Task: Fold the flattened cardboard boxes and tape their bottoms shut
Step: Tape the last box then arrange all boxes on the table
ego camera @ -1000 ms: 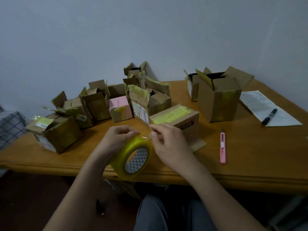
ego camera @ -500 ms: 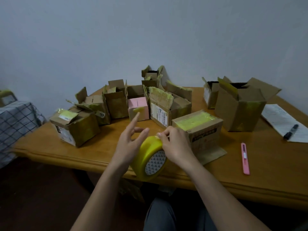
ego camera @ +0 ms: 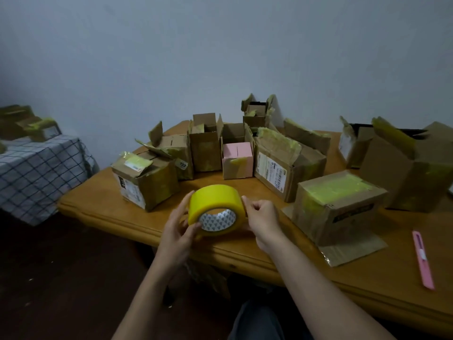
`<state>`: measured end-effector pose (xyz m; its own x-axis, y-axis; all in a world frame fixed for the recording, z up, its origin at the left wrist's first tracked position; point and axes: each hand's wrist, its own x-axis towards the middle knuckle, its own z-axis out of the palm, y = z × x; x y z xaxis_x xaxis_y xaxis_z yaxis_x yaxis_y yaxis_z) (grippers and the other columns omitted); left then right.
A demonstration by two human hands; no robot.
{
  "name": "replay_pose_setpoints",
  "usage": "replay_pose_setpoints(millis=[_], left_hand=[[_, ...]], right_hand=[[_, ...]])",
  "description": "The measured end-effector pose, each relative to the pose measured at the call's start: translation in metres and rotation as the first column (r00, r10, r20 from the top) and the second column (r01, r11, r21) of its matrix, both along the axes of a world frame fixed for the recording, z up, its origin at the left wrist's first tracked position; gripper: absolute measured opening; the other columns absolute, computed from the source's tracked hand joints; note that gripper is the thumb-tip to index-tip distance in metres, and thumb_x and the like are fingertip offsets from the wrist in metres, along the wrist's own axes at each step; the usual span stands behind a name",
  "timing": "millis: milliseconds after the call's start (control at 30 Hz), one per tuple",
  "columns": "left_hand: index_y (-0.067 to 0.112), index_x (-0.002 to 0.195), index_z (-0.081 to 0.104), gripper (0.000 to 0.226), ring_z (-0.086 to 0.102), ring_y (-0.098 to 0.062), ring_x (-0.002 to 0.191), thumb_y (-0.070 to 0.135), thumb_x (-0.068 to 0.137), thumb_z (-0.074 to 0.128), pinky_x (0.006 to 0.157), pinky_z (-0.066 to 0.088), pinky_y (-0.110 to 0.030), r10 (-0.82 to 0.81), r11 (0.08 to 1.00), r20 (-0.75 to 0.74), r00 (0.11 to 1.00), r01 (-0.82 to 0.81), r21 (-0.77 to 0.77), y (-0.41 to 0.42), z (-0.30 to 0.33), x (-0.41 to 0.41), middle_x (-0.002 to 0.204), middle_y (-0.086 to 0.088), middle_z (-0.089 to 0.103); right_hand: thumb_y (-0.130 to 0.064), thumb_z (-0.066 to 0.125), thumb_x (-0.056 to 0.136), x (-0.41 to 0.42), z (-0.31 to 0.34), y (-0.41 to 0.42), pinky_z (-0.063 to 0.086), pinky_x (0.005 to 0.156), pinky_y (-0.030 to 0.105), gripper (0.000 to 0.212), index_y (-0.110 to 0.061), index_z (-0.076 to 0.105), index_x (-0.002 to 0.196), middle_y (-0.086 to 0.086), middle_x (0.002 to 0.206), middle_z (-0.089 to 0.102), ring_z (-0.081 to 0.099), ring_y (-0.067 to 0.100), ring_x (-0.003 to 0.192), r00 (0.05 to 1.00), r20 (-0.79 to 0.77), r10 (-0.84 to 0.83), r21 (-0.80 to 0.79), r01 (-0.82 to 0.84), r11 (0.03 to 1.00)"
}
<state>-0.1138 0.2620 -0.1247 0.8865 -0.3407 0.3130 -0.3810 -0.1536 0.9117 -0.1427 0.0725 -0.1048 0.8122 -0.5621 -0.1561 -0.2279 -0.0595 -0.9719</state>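
A yellow tape roll (ego camera: 213,201) is held just above the wooden table's (ego camera: 103,202) near edge, its patterned core facing me. My left hand (ego camera: 180,227) grips its left side, thumb on the near rim and fingers behind. My right hand (ego camera: 261,217) pinches the roll's right edge with curled fingers. Just right of the hands stands a folded cardboard box (ego camera: 335,204), its taped face up, on a flat cardboard piece (ego camera: 355,251). Several more folded boxes with yellow tape ring the back of the table, among them a pink one (ego camera: 237,155).
A pink utility knife (ego camera: 422,260) lies near the table's right front edge. A large open box (ego camera: 411,168) stands at the far right. To the left, a checked cloth (ego camera: 36,173) covers a surface with more boxes (ego camera: 27,123) on it. A grey wall is behind.
The view has swung left and moved closer. The roll has been lifted and turned so its core faces me. My left hand, spread open half a second ago, now grips the roll.
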Motion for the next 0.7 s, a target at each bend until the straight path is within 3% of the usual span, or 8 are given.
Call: replay_pose_setpoints(millis=[67, 133, 267, 367, 467, 533, 600, 700], left_hand=[[0.048, 0.145, 0.028, 0.077, 0.043, 0.011, 0.107, 0.002, 0.093, 0.060, 0.086, 0.041, -0.013, 0.063, 0.983, 0.137, 0.989, -0.085, 0.165, 0.009, 0.011, 0.009, 0.125, 0.003, 0.041], [0.057, 0.141, 0.024, 0.087, 0.038, 0.003, 0.108, -0.005, 0.091, 0.059, 0.091, 0.038, -0.015, 0.075, 0.931, 0.266, 0.961, -0.163, 0.325, 0.017, 0.025, 0.022, 0.124, 0.000, 0.034], [0.066, 0.136, 0.020, 0.087, 0.035, -0.022, 0.128, -0.002, 0.094, 0.055, 0.101, 0.045, -0.037, 0.028, 0.839, 0.278, 0.960, -0.174, 0.515, 0.012, 0.042, 0.033, 0.140, -0.001, 0.027], [0.064, 0.141, 0.021, 0.081, 0.041, -0.023, 0.125, 0.003, 0.097, 0.053, 0.091, 0.050, -0.037, -0.015, 0.802, 0.312, 0.950, -0.175, 0.572, 0.000, 0.048, 0.036, 0.144, 0.000, 0.026], [0.056, 0.145, 0.031, 0.073, 0.053, -0.018, 0.120, 0.003, 0.099, 0.050, 0.078, 0.056, -0.036, -0.028, 0.772, 0.339, 0.940, -0.195, 0.605, -0.014, 0.052, 0.039, 0.148, -0.001, 0.026], [0.054, 0.145, 0.031, 0.070, 0.052, -0.020, 0.121, 0.005, 0.100, 0.050, 0.073, 0.055, -0.035, -0.010, 0.757, 0.334, 0.943, -0.211, 0.619, -0.020, 0.053, 0.041, 0.150, -0.001, 0.027], [0.053, 0.147, 0.028, 0.069, 0.045, -0.026, 0.126, 0.008, 0.099, 0.049, 0.073, 0.053, -0.034, -0.001, 0.750, 0.317, 0.949, -0.209, 0.628, -0.023, 0.054, 0.040, 0.152, -0.001, 0.026], [0.047, 0.151, 0.025, 0.077, 0.021, -0.035, 0.145, 0.001, 0.094, 0.048, 0.104, 0.046, -0.051, 0.045, 0.725, 0.254, 0.966, -0.206, 0.657, -0.030, 0.057, 0.036, 0.160, -0.002, 0.016]], right_hand=[[-0.037, 0.057, 0.096, 0.005, 0.000, -0.005, 0.056, 0.078, 0.037, 0.026, -0.014, 0.066, 0.088, 0.003, 0.090, 0.065, 0.063, 0.021, 0.091, 0.999, 0.034, -0.032, -0.227, 0.039, 0.973], [-0.034, 0.057, 0.096, 0.008, -0.001, -0.012, 0.055, 0.083, 0.038, 0.022, -0.014, 0.062, 0.088, 0.002, 0.094, 0.063, 0.064, 0.020, 0.093, 0.994, 0.094, -0.059, -0.330, 0.087, 0.940], [-0.031, 0.061, 0.094, 0.006, -0.016, -0.015, 0.045, 0.085, 0.032, 0.021, -0.017, 0.056, 0.079, 0.002, 0.095, 0.058, 0.053, 0.018, 0.096, 0.999, 0.024, -0.033, -0.571, 0.041, 0.820], [-0.029, 0.061, 0.094, 0.006, -0.027, -0.015, 0.033, 0.078, 0.023, 0.020, -0.015, 0.059, 0.081, 0.003, 0.101, 0.055, 0.045, 0.013, 0.094, 0.997, -0.067, -0.029, -0.671, -0.024, 0.741], [-0.032, 0.060, 0.095, 0.007, -0.032, -0.013, 0.035, 0.071, 0.025, 0.023, -0.010, 0.065, 0.100, 0.007, 0.110, 0.052, 0.048, 0.017, 0.086, 0.976, -0.188, -0.107, -0.792, -0.087, 0.604], [-0.031, 0.066, 0.091, 0.007, -0.030, -0.010, 0.036, 0.067, 0.023, 0.031, -0.007, 0.058, 0.111, 0.009, 0.116, 0.047, 0.052, 0.018, 0.083, 0.975, -0.164, -0.151, -0.795, -0.040, 0.605], [-0.026, 0.073, 0.086, 0.007, -0.027, -0.009, 0.036, 0.068, 0.017, 0.049, -0.006, 0.043, 0.120, 0.011, 0.125, 0.042, 0.061, 0.020, 0.095, 0.979, -0.106, -0.176, -0.748, 0.038, 0.663], [-0.015, 0.071, 0.087, 0.003, -0.019, -0.007, 0.037, 0.068, 0.014, 0.047, -0.009, 0.038, 0.120, 0.009, 0.127, 0.040, 0.060, 0.018, 0.103, 0.990, -0.083, -0.118, -0.703, 0.026, 0.711]])
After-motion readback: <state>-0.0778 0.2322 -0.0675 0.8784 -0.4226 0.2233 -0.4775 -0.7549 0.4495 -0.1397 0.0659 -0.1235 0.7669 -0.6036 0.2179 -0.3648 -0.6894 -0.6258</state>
